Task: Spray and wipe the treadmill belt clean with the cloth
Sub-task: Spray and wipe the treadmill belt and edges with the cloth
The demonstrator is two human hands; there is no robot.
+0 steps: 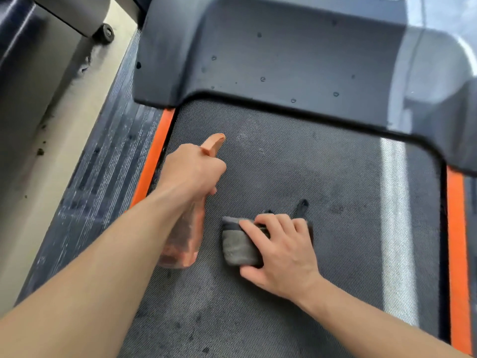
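Note:
The dark textured treadmill belt fills the middle of the head view. My left hand is shut on the neck of an orange translucent spray bottle, its nozzle pointing forward over the belt's left part. My right hand presses flat on a folded grey cloth lying on the belt, fingers spread over its top and thumb at its near edge. Damp patches and dark spots show on the belt near me.
The dark motor cover with several water drops spans the far end of the belt. Orange side strips border the belt. A ribbed dark side rail and beige floor with debris lie to the left.

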